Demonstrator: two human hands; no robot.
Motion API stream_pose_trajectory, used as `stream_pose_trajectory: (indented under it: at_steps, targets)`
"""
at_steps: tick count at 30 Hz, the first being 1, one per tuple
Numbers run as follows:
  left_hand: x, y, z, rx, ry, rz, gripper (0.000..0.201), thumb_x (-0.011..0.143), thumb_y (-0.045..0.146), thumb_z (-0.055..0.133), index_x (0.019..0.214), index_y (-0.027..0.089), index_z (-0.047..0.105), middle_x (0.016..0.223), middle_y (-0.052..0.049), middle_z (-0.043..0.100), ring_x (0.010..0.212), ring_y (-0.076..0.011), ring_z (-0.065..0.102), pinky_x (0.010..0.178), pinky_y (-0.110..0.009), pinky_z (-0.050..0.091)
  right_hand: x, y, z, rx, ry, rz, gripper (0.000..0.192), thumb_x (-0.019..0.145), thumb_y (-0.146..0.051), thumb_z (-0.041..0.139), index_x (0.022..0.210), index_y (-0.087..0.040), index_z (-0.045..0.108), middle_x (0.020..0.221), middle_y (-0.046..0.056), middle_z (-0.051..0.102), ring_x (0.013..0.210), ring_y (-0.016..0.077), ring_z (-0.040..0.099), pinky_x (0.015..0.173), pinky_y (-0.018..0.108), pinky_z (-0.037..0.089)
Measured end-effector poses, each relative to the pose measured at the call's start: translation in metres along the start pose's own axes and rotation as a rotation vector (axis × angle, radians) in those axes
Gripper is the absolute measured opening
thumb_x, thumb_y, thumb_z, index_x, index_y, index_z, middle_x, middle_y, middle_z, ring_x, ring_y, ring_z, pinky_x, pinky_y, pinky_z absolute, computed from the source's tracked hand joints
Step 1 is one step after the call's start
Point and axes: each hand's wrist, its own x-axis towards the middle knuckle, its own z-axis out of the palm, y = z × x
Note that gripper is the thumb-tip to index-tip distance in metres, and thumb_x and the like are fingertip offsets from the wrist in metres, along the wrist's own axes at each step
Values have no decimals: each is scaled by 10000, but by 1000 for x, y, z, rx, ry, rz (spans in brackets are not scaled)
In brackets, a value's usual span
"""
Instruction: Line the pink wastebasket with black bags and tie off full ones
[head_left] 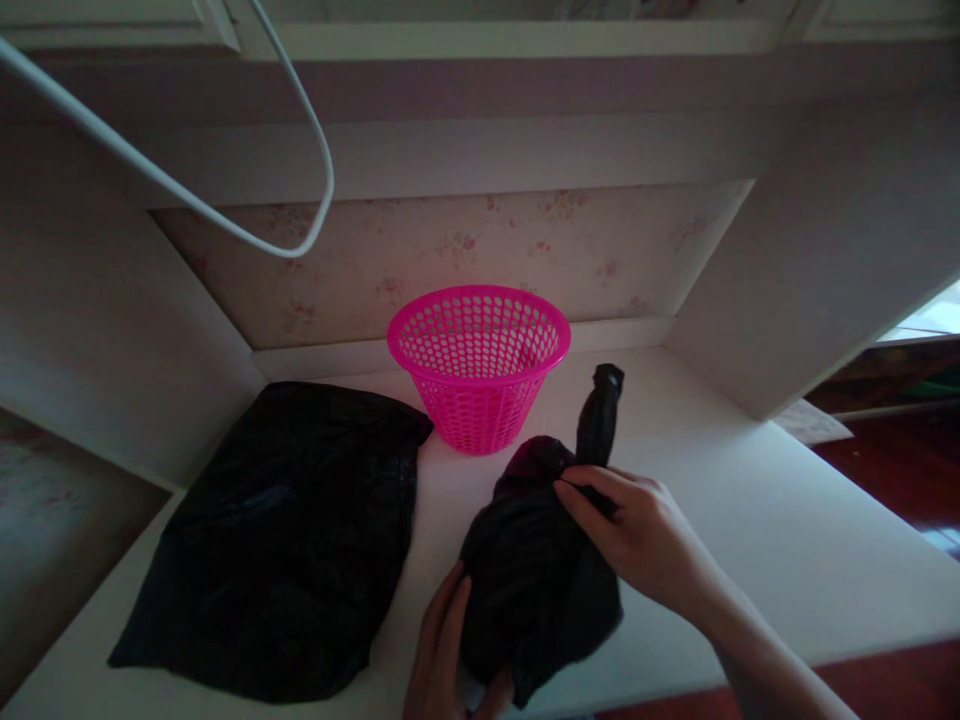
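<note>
On the white desk (pixel 765 500), near its front edge: a bunched black bag (pixel 536 570). Right hand (pixel 634 520) pinches it at the foot of its upstanding tail (pixel 598 425). Left hand (pixel 448 650) curves against its lower left side; cannot tell whether it grips. Second bag (pixel 277 550) lies flat, left. Pink basket (pixel 480 410) stands upright behind.

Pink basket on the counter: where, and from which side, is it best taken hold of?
Probably by the front rim of the pink basket, pinched from above and in front: it stands upright, mouth open upward, rim flaring outward, with the floral wall close behind.
</note>
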Motion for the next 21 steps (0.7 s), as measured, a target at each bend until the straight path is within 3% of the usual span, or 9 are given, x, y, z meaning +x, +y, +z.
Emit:
stream_pose_trajectory:
  at_steps: [5, 8, 11, 13, 16, 21]
  targets:
    - [6, 7, 10, -56, -20, 43, 681, 1018, 485, 574, 1614, 228, 369, 1521, -213, 576, 1395, -339, 592, 1072, -485, 585, 2, 11, -51, -169, 187, -14, 301, 977, -503, 598, 945, -279, 796, 798, 13, 790, 500, 155, 642, 490, 279, 509]
    - [1, 2, 16, -22, 2, 4, 564, 1013, 345, 588, 1550, 235, 452, 1447, -181, 644, 1327, -313, 650, 1037, -455, 611, 17, 43, -76, -342, 178, 32, 358, 960, -555, 566, 952, -283, 797, 786, 18, 790, 518, 185, 650, 575, 324, 537]
    - [-4, -7, 20, 25, 42, -21, 449, 1013, 255, 556, 1461, 233, 544, 1375, -150, 688, 1259, -286, 692, 1000, -430, 630, 37, 91, -94, -557, 120, 146, 417, 971, -550, 495, 1048, -271, 794, 951, 56, 814, 723, 243, 732, 744, 370, 567]
    - [-5, -10, 21, 38, 62, -2, 391, 1026, 270, 530, 1411, 228, 584, 1331, -139, 709, 1218, -274, 712, 974, -410, 639, 52, 124, -101, -661, 76, 223, 427, 985, -509, 461, 1090, -255, 788, 1066, 85, 813, 903, 281, 753, 826, 387, 557]
    - [-2, -10, 20, 37, 71, 54, 346, 1042, 329, 522, 1361, 228, 614, 1264, -126, 734, 1164, -258, 732, 963, -387, 638, 71, 164, -104, -703, 48, 280, 403, 983, -447, 467, 1101, -237, 789, 1069, 103, 814, 933, 283, 749, 821, 376, 545]
    - [4, 1, 13, 51, 91, 75, 288, 1023, 285, 556, 1290, 247, 654, 1200, -101, 756, 1091, -242, 758, 924, -359, 648, 86, 191, -105, -731, 62, 325, 401, 983, -432, 474, 1103, -229, 798, 1054, 120, 803, 907, 284, 743, 810, 389, 550]
